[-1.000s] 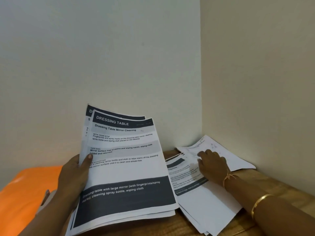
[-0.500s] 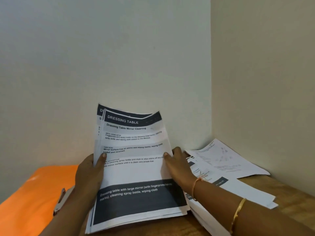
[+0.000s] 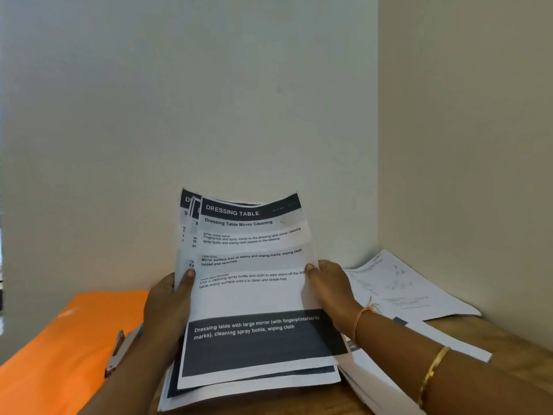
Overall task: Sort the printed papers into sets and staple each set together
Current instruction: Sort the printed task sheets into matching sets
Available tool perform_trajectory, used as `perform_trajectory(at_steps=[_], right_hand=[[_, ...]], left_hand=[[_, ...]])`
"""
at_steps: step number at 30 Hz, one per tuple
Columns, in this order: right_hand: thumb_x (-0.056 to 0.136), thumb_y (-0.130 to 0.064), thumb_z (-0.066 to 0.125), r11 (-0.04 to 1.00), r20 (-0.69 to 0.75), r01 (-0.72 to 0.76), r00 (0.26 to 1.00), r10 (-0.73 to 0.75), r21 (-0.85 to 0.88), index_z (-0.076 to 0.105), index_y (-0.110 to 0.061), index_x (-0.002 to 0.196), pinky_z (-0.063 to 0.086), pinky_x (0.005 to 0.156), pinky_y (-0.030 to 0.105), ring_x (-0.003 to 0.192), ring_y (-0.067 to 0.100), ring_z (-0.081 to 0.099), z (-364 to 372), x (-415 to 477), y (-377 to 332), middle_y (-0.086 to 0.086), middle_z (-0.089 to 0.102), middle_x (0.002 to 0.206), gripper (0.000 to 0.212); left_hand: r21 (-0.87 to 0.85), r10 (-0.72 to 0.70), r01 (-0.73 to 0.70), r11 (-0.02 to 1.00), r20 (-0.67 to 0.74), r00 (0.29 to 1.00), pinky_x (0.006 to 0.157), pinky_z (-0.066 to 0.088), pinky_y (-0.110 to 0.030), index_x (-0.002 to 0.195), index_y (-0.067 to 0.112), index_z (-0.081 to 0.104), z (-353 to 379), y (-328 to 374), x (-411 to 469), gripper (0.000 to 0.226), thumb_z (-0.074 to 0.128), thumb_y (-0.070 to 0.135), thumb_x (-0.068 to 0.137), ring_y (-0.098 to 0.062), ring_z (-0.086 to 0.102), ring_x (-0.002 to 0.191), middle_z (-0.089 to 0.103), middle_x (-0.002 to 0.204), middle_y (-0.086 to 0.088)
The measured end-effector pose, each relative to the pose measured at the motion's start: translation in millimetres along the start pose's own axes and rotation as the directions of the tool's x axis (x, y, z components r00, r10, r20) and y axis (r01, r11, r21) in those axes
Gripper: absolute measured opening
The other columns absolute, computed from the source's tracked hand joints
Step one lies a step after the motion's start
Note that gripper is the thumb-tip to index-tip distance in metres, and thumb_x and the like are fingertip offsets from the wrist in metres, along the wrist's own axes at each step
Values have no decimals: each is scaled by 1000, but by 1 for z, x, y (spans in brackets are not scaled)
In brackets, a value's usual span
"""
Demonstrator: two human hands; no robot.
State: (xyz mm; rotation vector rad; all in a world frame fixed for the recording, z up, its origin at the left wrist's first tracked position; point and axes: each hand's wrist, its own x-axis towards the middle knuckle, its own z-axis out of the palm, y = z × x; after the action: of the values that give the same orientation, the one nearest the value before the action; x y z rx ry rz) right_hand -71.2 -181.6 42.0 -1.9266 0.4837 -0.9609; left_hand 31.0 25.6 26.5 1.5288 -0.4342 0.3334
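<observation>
- wooden tabletop (image 3: 284, 403) is seen along the bottom edge, set into a corner of pale walls (image 3: 179, 100).
- a gold bangle (image 3: 432, 375) and an orange thread (image 3: 363, 313) are worn on the right arm, which is stretched over a flat stack of papers (image 3: 374, 381) on the table.
- a sheaf of printed papers (image 3: 251, 295) is held nearly upright at centre, its lower edge down at the tabletop; the front sheet is headed "dressing table".
- the sheaf's left edge is gripped by the left hand (image 3: 167, 307), and its right edge is gripped by the right hand (image 3: 332, 292), each thumb pressed on the front.
- a stapler (image 3: 119, 351) is seen lying on an orange folder (image 3: 59, 339), just beside the left wrist.
- a loose printed sheet (image 3: 404, 283) is laid farther back at right, near the corner.
</observation>
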Motion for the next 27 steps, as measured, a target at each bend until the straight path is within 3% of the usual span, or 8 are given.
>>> perform_trajectory(at_steps=[3,6,10,13,16,19,24,27], right_hand=[[98,-17,41,999,26,-3,1000,4,-51,47,-14,66,32,57,27,68,16,46,-3,1,-1,1,49,70,33],[99,-13,37,992,93,-63,993,73,-111,56,-9,91,38,70,27,83,20,51,-8,9,-2,3,54,88,21],[96,-3,37,986,71,-157,985,160,-55,55,-8,88,35,57,24,72,15,46,-27,22,-3,8,53,91,20],[94,-1,39,981,31,-186,982,188,-47,56,8,109,32,49,21,62,13,40,-42,32,2,13,48,88,24],[93,2,38,972,-46,-212,977,209,-98,54,1,89,35,56,27,63,16,42,-61,44,9,13,51,85,17],[94,-2,37,936,-85,-219,975,204,-276,39,-10,64,33,59,29,64,15,41,-87,58,23,6,43,73,31],[90,-11,51,847,-109,-243,970,218,-472,45,-11,65,30,51,25,63,14,46,-121,58,53,3,49,72,25],[90,-18,52,765,-43,-207,973,229,-609,49,-10,73,34,61,27,75,19,50,-132,50,70,5,52,87,18]], left_hand=[[42,13,-14,999,11,1000,75,46,-36,93,15,60,-1,-2,1,19,47,28,98,-27,59,81,62,85,-3],[30,17,-17,999,4,1000,73,44,-34,95,14,61,-2,-3,0,20,48,28,97,-26,58,81,63,88,-6],[51,19,-19,999,-6,1000,64,39,-31,95,13,60,-1,-3,1,20,47,28,97,-21,54,75,61,84,-3],[79,25,-24,997,-6,1000,65,38,-32,95,13,60,-1,-4,2,21,47,30,97,-24,53,77,61,87,-6],[85,23,-22,996,-7,1000,71,38,-33,96,12,59,-1,-4,2,22,47,31,97,-26,53,82,60,90,-7],[91,20,-19,996,-10,1000,72,37,-34,98,13,58,0,-3,1,21,47,31,97,-26,52,82,59,90,-7],[136,22,-22,991,-5,1000,74,38,-34,103,9,61,-2,-6,2,27,46,31,98,-27,53,84,59,92,-9],[124,17,-16,992,-11,1000,75,39,-35,101,10,61,-3,-6,2,26,47,31,97,-28,53,85,59,92,-9]])
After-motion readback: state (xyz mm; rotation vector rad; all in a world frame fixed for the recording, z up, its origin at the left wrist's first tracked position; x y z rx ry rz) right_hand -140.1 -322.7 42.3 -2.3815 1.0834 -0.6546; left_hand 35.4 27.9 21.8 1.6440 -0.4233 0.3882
